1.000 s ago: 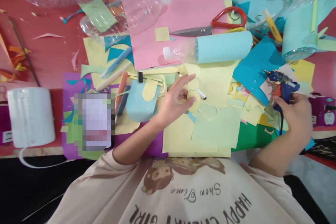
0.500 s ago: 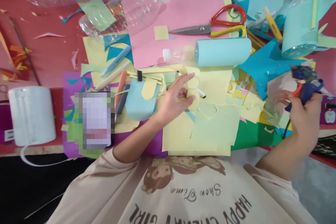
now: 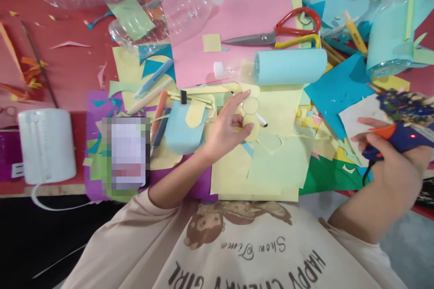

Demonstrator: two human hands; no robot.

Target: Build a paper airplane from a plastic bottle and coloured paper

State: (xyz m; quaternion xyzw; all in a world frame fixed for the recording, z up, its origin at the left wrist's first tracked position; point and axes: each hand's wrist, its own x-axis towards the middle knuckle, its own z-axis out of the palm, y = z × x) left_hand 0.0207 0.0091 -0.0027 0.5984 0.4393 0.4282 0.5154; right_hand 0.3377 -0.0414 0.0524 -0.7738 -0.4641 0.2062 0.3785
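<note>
My left hand (image 3: 227, 124) rests over the yellow paper sheets in the middle. Its thumb and index finger are apart, their tips at pale yellow paper circles (image 3: 251, 106) lying in a row; the other fingers curl inward. A dark-tipped white pen (image 3: 262, 120) shows beside the circles. On the right, my right hand (image 3: 389, 146) is closed round a blue hot glue gun (image 3: 405, 139) with an orange trigger and a lit red light. Its front end is hard to make out against a dark speckled clump (image 3: 408, 107). Behind my fingers lies a white piece of paper (image 3: 359, 115).
Red-and-yellow-handled scissors (image 3: 267, 38) lie on pink paper (image 3: 233, 9). Closer in is a bottle wrapped in light blue paper (image 3: 290, 67). Clear plastic bottles (image 3: 190, 9) line the back. A phone (image 3: 129, 153) and a white cylindrical object (image 3: 47, 146) are on the left.
My right hand has moved to the right and slightly down with the glue gun, whose red light now shows plainly. The left hand keeps its place at the circles. The view has shifted slightly.
</note>
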